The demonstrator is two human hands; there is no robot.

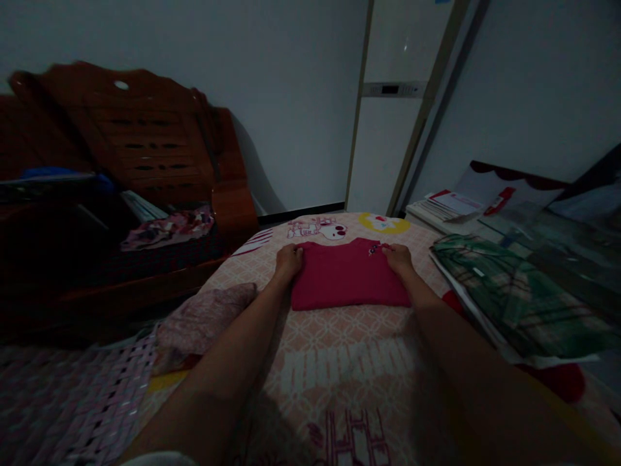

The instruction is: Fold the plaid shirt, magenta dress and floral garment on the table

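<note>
A dark pink shirt [347, 275], folded into a wide rectangle, lies flat on the patterned cloth [339, 330] in the middle of the view. Its neckline faces away from me, with a small dark decoration near the far right corner. My left hand [289, 261] pinches the shirt's far left corner. At the far right corner, my right hand [398, 259] has its fingers closed on the fabric. Both arms reach forward, one along each side of the shirt.
To the left lies a crumpled pinkish garment [206, 320], beside a woven basket [72, 395]. Folded green plaid clothing [509, 291] rests at the right. Behind are a carved wooden chair [145, 142], a tall white cabinet unit [388, 142] and stacked papers [451, 204].
</note>
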